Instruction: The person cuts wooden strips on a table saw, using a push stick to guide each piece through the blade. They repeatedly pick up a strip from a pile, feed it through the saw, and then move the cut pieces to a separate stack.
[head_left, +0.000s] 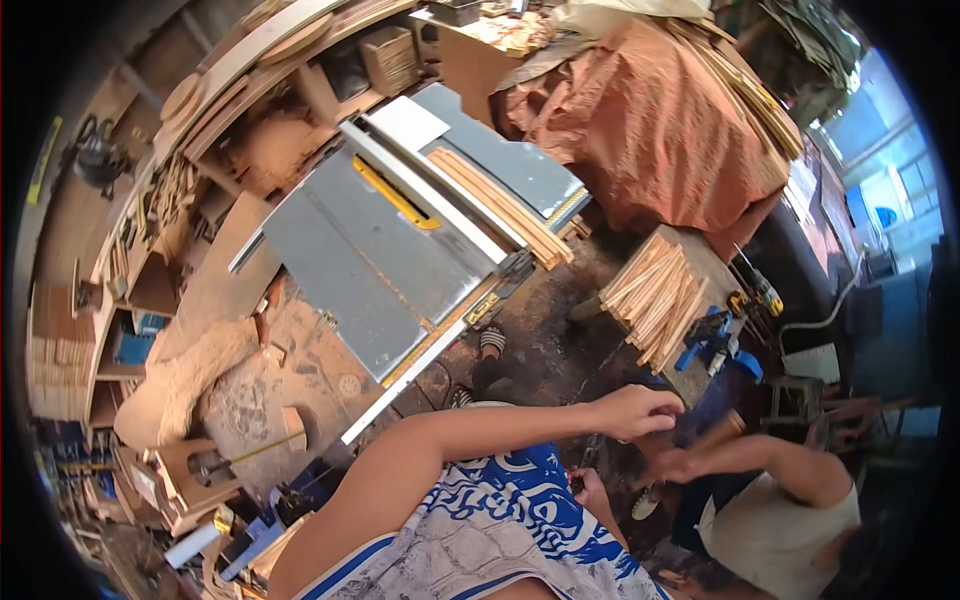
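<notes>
Just beside the left hand, a wooden handle juts up at a slant. The hand's fingers curl downward, and I cannot tell whether they grip anything. The right hand peeks out below, its grip hidden. A co-worker's hand is at the handle's lower end. Wooden strips lie beyond, with the table saw well to the left.

Blues, greys and raw-wood tones fill my feed.
Below the hand I see a shirt in blue with a white swirling print over a grey, stone-like pattern. Just beyond the hand, the bundle of strips is pale tan and the clamp bright blue. Farther off, the saw table is grey with a yellow insert, and the cloth is rust-orange.
</notes>
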